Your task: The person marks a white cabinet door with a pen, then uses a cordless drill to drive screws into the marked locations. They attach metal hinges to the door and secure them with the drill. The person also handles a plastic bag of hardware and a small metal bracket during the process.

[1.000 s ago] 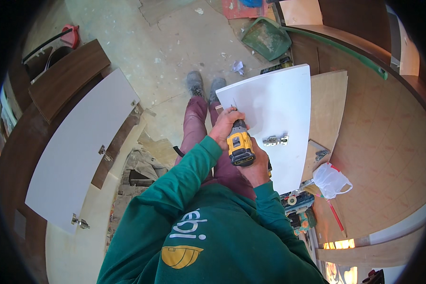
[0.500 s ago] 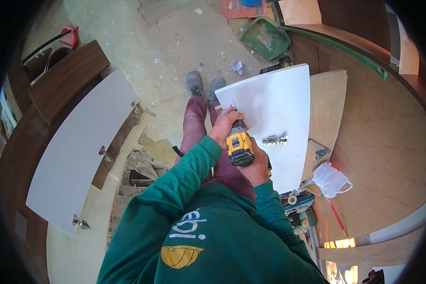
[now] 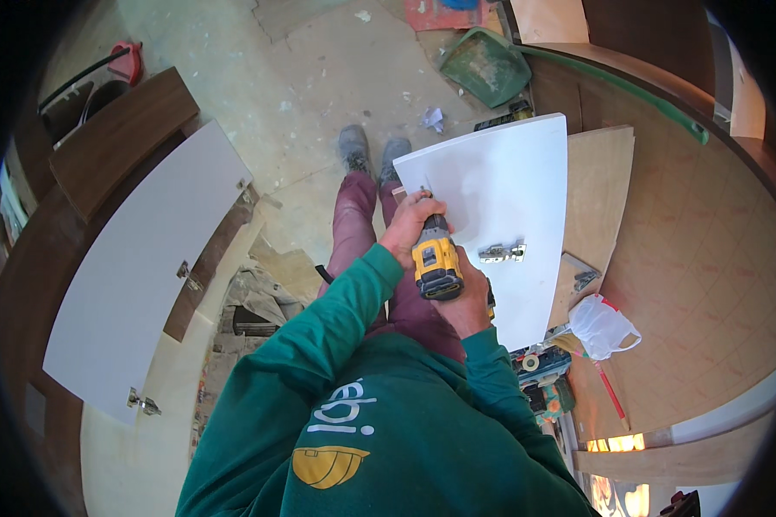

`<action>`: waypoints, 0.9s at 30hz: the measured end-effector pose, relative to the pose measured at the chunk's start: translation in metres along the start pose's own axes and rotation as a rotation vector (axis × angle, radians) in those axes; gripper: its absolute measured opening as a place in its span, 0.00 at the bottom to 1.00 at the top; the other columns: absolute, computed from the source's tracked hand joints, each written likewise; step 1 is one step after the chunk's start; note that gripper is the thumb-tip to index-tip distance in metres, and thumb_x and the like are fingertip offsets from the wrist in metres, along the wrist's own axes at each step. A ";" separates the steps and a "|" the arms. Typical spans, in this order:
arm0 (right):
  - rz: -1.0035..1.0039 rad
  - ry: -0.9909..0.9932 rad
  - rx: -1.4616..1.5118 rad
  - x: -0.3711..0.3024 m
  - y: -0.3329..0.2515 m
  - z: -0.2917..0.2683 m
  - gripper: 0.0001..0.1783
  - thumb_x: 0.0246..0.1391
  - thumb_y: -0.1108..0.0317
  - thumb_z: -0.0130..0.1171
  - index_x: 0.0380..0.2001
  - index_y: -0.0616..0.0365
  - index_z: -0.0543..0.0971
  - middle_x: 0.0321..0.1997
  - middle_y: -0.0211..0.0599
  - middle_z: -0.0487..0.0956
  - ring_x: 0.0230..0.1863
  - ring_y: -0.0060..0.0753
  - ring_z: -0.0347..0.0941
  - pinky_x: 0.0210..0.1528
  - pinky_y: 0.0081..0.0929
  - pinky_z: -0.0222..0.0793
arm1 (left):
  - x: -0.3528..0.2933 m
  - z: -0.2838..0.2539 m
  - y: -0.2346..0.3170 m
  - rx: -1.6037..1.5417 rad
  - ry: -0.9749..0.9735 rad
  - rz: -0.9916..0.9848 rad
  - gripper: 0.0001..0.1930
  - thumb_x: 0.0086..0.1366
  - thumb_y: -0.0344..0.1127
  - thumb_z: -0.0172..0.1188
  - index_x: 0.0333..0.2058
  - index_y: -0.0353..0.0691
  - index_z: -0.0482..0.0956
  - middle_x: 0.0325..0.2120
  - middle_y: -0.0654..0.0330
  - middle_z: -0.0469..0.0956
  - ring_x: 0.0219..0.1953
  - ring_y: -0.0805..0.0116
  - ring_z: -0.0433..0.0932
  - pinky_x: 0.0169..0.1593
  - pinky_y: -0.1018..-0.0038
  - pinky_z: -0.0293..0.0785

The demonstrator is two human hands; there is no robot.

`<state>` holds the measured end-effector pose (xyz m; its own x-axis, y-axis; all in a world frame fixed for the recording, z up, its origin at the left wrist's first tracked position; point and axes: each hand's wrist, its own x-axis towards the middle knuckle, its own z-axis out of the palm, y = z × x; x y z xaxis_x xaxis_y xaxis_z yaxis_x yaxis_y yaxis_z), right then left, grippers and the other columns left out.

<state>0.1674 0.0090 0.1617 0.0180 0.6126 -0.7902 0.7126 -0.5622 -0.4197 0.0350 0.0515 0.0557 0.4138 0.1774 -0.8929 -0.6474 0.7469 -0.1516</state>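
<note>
A yellow and black cordless drill (image 3: pixel 437 260) points away from me over the near left edge of a white panel (image 3: pixel 522 185). My right hand (image 3: pixel 466 300) grips its handle from behind, mostly under the drill body. My left hand (image 3: pixel 408 226) is closed around the front of the drill by the chuck, beside the panel's left edge. The drill's tip meets the panel near its far left corner, where a small mark or bit shows; the exact contact is too small to tell. A metal cabinet hinge (image 3: pixel 502 252) is fixed on the panel, right of the drill.
On the left lies another white panel (image 3: pixel 151 267) with several hinges along its edge. A plywood sheet (image 3: pixel 602 185) sits under my panel. To the right are a white plastic bag (image 3: pixel 602 327) and a red pencil-like stick (image 3: pixel 612 395). A green tub (image 3: pixel 485 69) stands ahead.
Both hands and the drill hold almost the same place on the panel. The view has shifted very slightly.
</note>
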 end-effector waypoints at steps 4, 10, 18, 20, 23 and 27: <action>0.011 -0.005 0.001 0.000 -0.003 -0.002 0.31 0.42 0.61 0.79 0.48 0.55 0.74 0.36 0.50 0.85 0.41 0.61 0.83 0.42 0.50 0.77 | 0.005 -0.007 0.001 0.016 -0.053 -0.011 0.15 0.64 0.35 0.65 0.46 0.45 0.70 0.34 0.60 0.76 0.32 0.62 0.84 0.32 0.63 0.84; 0.013 -0.003 -0.018 0.002 -0.003 -0.004 0.32 0.41 0.63 0.79 0.48 0.55 0.74 0.37 0.48 0.86 0.41 0.59 0.84 0.42 0.45 0.80 | 0.005 -0.004 0.000 0.021 -0.045 0.001 0.12 0.64 0.35 0.65 0.43 0.45 0.72 0.33 0.62 0.76 0.32 0.63 0.84 0.33 0.64 0.84; -0.071 0.012 0.020 0.000 0.000 -0.005 0.29 0.42 0.64 0.77 0.47 0.55 0.74 0.36 0.53 0.85 0.42 0.64 0.82 0.42 0.52 0.77 | 0.007 -0.010 -0.003 0.049 -0.066 0.014 0.10 0.65 0.36 0.65 0.42 0.44 0.74 0.32 0.60 0.79 0.31 0.63 0.84 0.33 0.64 0.85; -0.082 0.025 0.012 -0.001 0.005 -0.003 0.29 0.42 0.64 0.77 0.46 0.55 0.74 0.36 0.52 0.85 0.42 0.64 0.82 0.42 0.51 0.77 | 0.006 -0.011 0.000 0.057 -0.069 -0.025 0.09 0.66 0.38 0.64 0.40 0.43 0.76 0.32 0.59 0.80 0.31 0.63 0.84 0.33 0.64 0.85; -0.042 0.017 -0.041 -0.001 0.006 -0.003 0.28 0.43 0.64 0.77 0.47 0.55 0.75 0.37 0.52 0.85 0.43 0.63 0.82 0.44 0.50 0.77 | 0.003 -0.006 0.001 0.090 -0.050 -0.024 0.10 0.68 0.42 0.64 0.38 0.43 0.77 0.32 0.56 0.82 0.30 0.63 0.84 0.33 0.64 0.85; -0.081 0.080 0.092 -0.021 0.010 -0.008 0.29 0.44 0.63 0.77 0.50 0.56 0.77 0.39 0.49 0.86 0.45 0.60 0.83 0.46 0.45 0.78 | -0.011 -0.007 -0.004 0.099 0.041 0.041 0.11 0.70 0.43 0.62 0.43 0.41 0.79 0.32 0.58 0.80 0.32 0.64 0.83 0.37 0.65 0.83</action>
<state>0.1798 -0.0046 0.1776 0.0215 0.6985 -0.7152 0.6470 -0.5551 -0.5227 0.0286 0.0420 0.0635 0.3604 0.1839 -0.9145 -0.5960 0.7996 -0.0741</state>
